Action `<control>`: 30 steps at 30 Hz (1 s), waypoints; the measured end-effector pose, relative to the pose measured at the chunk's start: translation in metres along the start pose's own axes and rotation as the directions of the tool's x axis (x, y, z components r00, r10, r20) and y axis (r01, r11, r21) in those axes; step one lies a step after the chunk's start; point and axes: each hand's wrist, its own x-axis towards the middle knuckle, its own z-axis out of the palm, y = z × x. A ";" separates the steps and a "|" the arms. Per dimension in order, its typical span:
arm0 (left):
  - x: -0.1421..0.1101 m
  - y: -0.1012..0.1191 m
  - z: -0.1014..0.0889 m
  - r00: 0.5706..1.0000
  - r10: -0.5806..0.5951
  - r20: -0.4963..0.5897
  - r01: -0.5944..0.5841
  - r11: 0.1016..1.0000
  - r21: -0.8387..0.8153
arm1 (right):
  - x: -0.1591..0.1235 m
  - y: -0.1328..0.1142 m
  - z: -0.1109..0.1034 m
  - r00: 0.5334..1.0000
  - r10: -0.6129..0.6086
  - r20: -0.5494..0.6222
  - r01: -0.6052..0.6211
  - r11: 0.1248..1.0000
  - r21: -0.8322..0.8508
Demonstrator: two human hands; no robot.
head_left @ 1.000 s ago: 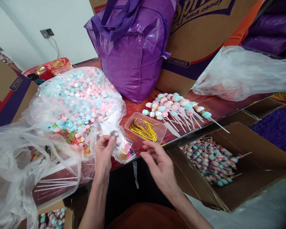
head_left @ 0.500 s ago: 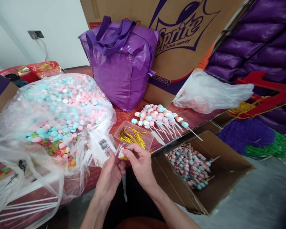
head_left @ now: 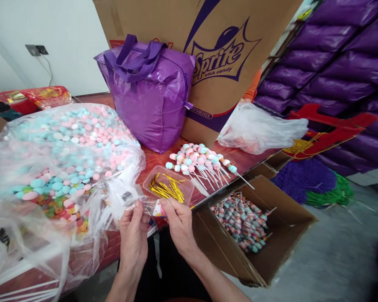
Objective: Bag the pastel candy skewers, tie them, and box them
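My left hand (head_left: 134, 235) pinches one end of a small clear plastic wrapper (head_left: 149, 207) between thumb and finger. My right hand (head_left: 179, 224) is closed on its other end, where a white and pink printed part (head_left: 158, 209) shows. The wrapper is stretched between the two hands over the table's front edge; whether anything lies inside it I cannot make out. Just beyond the hands sits a clear plastic tray (head_left: 189, 193) with gold twist ties (head_left: 166, 187) in it. To its right, candy sticks (head_left: 201, 159) with pink, blue and white sweets lie in a pile.
A big clear bag of candies (head_left: 63, 138) covers the table's left side. Behind stand a purple bag (head_left: 148, 96) and a large carton (head_left: 233, 25). An open cardboard box (head_left: 285, 235) of candy sticks is below at right. A white plastic bag (head_left: 258, 128) lies at the right.
My hands have moved apart, drawing the clear wrapper out between them. The view has shifted, so the table's things appear further left.
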 end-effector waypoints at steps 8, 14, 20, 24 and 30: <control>0.009 0.005 0.000 0.997 0.033 -0.069 -0.036 0.999 -0.032 | 0.000 0.001 -0.008 0.999 0.038 0.017 -0.038 0.999 -0.030; 0.005 -0.002 0.001 0.988 0.094 -0.120 -0.095 0.996 -0.002 | -0.002 -0.002 0.000 0.984 0.173 0.032 -0.175 0.978 0.115; 0.001 -0.001 0.001 0.986 0.112 -0.127 -0.119 0.992 -0.049 | -0.002 0.004 0.003 0.997 0.064 -0.047 -0.064 0.998 0.001; 0.005 0.002 -0.001 0.985 0.122 -0.119 -0.128 0.991 -0.041 | 0.001 0.008 0.001 1.000 -0.014 0.005 0.014 0.997 -0.080; 0.021 0.011 -0.005 0.997 0.017 -0.077 -0.022 0.998 -0.066 | 0.009 0.006 -0.005 0.982 -0.151 0.110 0.176 0.946 -0.272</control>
